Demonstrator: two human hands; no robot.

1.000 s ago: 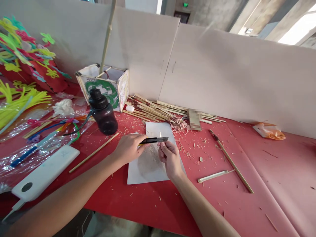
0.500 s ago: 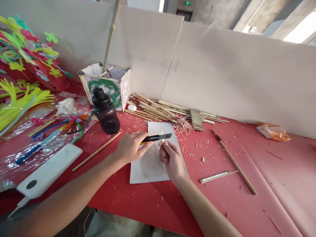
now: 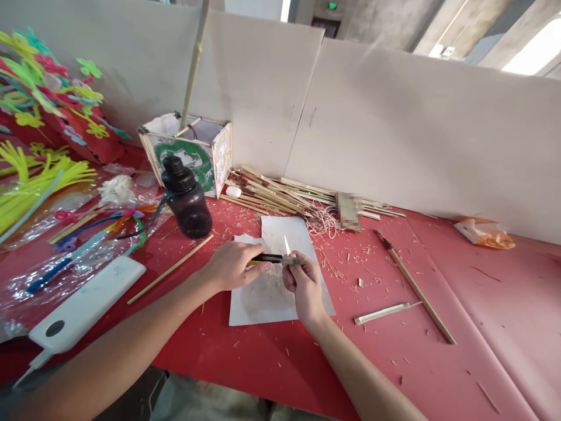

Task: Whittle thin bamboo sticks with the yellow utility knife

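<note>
Left hand grip: the left hand [image 3: 234,266] is clenched round a utility knife [image 3: 274,259], whose yellow-and-black handle shows between thumb and fingers and whose blade runs to the right.
Right hand grip: the right hand [image 3: 303,286] pinches a thin bamboo sliver [image 3: 286,245] between thumb and fingertips; the sliver stands nearly upright, pale tip uppermost.
Blade and sliver: the knife blade lies across the foot of the sliver just above the right thumb; whether the edge is in the wood cannot be told.
Under the hands: a white paper sheet [image 3: 263,307] lies on the red tabletop [image 3: 245,362], near its front edge and about midway along it, with fine shavings scattered on it; both hands hover above it.
Left of the sheet: a single bamboo stick [image 3: 170,269] lies slantwise, and behind it stands a dark bottle [image 3: 187,202].
Behind the bottle: a square paper lantern [image 3: 188,153] with a green dragon print stands by the partition board at the back edge.
Back edge, centre: a heap of bamboo sticks [image 3: 272,196] rests against the board.
Right of the sheet: a long stick [image 3: 414,286] and a short flat strip [image 3: 380,314] lie well apart from the hands.
Far left: a white power bank [image 3: 85,304] sits near the front edge, beside coloured pipe cleaners [image 3: 39,181] in plastic wrap.
Far right: an orange wrapper [image 3: 484,234] lies near the back edge.
</note>
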